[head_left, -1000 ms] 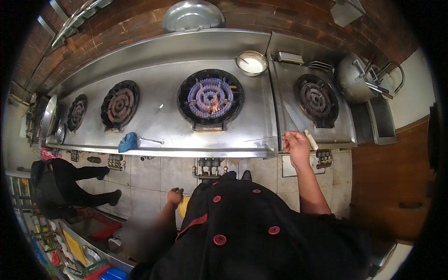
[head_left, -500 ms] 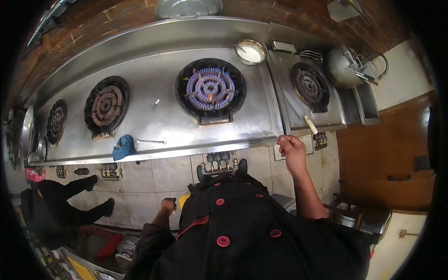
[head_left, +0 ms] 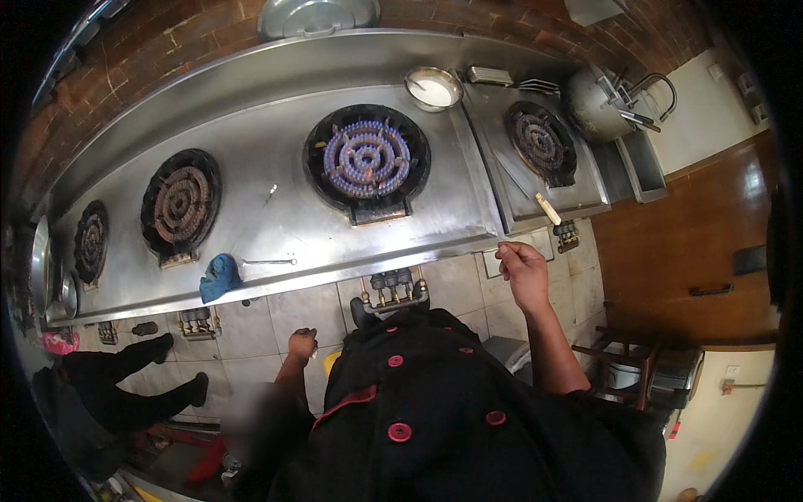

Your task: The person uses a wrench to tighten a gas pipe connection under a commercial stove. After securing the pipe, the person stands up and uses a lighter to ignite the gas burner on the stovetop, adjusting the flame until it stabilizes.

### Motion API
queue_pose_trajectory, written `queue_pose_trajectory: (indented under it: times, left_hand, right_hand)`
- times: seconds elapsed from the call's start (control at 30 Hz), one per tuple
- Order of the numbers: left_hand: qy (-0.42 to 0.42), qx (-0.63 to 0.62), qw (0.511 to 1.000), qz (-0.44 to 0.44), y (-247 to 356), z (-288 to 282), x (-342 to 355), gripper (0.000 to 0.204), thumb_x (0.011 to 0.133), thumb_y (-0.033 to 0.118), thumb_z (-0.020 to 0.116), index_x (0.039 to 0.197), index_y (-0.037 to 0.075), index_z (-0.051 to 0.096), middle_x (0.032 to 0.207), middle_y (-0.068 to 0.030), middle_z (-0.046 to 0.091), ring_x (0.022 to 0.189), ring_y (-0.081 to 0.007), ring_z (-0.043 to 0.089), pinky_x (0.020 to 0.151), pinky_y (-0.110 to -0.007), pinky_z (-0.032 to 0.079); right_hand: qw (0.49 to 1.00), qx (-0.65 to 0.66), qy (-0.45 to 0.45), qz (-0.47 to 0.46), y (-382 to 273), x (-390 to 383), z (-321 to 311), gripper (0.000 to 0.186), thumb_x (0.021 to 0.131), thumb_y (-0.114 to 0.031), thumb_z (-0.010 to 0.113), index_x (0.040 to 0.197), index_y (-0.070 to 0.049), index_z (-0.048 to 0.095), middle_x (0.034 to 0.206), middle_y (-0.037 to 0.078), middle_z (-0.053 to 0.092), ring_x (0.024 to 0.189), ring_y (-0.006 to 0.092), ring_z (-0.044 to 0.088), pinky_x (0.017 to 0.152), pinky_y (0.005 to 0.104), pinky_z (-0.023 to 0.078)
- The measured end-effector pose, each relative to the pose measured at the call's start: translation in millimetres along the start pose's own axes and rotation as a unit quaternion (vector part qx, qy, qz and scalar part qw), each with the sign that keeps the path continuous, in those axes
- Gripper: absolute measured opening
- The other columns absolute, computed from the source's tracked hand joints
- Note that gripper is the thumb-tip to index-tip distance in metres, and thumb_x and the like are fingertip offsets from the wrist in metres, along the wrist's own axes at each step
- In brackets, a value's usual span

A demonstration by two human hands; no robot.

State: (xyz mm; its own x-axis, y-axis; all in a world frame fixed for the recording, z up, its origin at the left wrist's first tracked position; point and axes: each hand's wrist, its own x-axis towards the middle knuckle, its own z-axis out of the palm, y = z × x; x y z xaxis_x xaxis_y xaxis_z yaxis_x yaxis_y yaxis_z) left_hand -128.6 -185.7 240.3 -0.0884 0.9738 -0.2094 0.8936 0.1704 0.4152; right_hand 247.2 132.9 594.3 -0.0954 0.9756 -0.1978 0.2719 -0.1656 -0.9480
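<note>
My right hand (head_left: pixel 522 272) is raised just in front of the steel stove's front edge, fingertips pinched together. Whatever is between them is too small to make out. My left hand (head_left: pixel 303 343) hangs lower, in front of the stove, its fingers curled closed; something pale shows under them, but I cannot tell what. Blue flames burn in rings on the middle burner (head_left: pixel 366 159). Left of it, near the front edge, lie a crumpled blue cloth (head_left: pixel 219 278) and a small wrench (head_left: pixel 269 262). A knife (head_left: pixel 545 206) with a pale handle rests beside the right burner (head_left: pixel 540 144).
A metal bowl of white liquid (head_left: pixel 434 92) stands behind the lit burner. Two unlit burners (head_left: pixel 179 199) are on the left. A large pot (head_left: pixel 595 105) sits at the far right. Another person's dark-trousered legs (head_left: pixel 125 376) are at the left. Gas valves (head_left: pixel 393 289) project below the stove edge.
The view has tilted, with the stove turning slightly. A thin sliver that stuck out leftward from my right fingertips no longer shows. My left hand sits a little higher in the picture.
</note>
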Motion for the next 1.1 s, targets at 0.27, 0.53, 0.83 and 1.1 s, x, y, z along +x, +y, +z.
queue_pose_trajectory:
  times: [0.27, 0.53, 0.83, 1.1]
  left_hand:
    - [-0.089, 0.047, 0.992, -0.069, -9, -2, -29, 0.018, 0.068, 0.017, 0.06, 0.083, 0.007, 0.058, 0.08, -0.014, 0.062, 0.082, -0.0334, 0.06, 0.071, -0.044, 0.048]
    - [-0.092, -0.026, 0.975, -0.199, 21, -13, -68, 0.016, 0.072, 0.019, 0.059, 0.081, 0.006, 0.059, 0.079, -0.0139, 0.063, 0.08, -0.031, 0.061, 0.069, -0.043, 0.047]
    - [-0.004, -0.122, 0.965, -0.233, 100, -34, -47, 0.014, 0.079, 0.014, 0.055, 0.073, 0.002, 0.055, 0.066, -0.0112, 0.057, 0.064, -0.0248, 0.056, 0.058, -0.037, 0.044]
    - [0.12, -0.3, 0.865, -0.385, 170, -26, -31, 0.024, 0.085, 0.022, 0.053, 0.078, 0.0, 0.06, 0.065, -0.0095, 0.059, 0.054, -0.0218, 0.053, 0.055, -0.035, 0.042]
  right_hand:
    - [0.999, -0.014, -0.038, -0.017, 0, 19, 2, 0.017, 0.088, -0.011, 0.06, 0.096, 0.003, 0.062, 0.077, 0.001, 0.06, 0.058, 0.0054, 0.049, 0.05, 0.0196, 0.038]
    - [0.997, 0.02, -0.073, -0.024, 4, 69, 5, 0.022, 0.085, -0.013, 0.062, 0.098, 0.004, 0.064, 0.075, 0.002, 0.062, 0.064, 0.0072, 0.053, 0.06, 0.0215, 0.044]
    - [0.993, 0.004, -0.106, -0.061, -4, 164, -19, 0.02, 0.088, -0.012, 0.057, 0.1, 0.002, 0.064, 0.081, 0.0, 0.063, 0.064, 0.0047, 0.05, 0.056, 0.019, 0.04]
    - [0.987, 0.036, -0.142, -0.06, -11, 235, -26, 0.02, 0.088, -0.013, 0.058, 0.1, 0.002, 0.064, 0.078, 0.001, 0.061, 0.067, 0.006, 0.051, 0.062, 0.0207, 0.042]
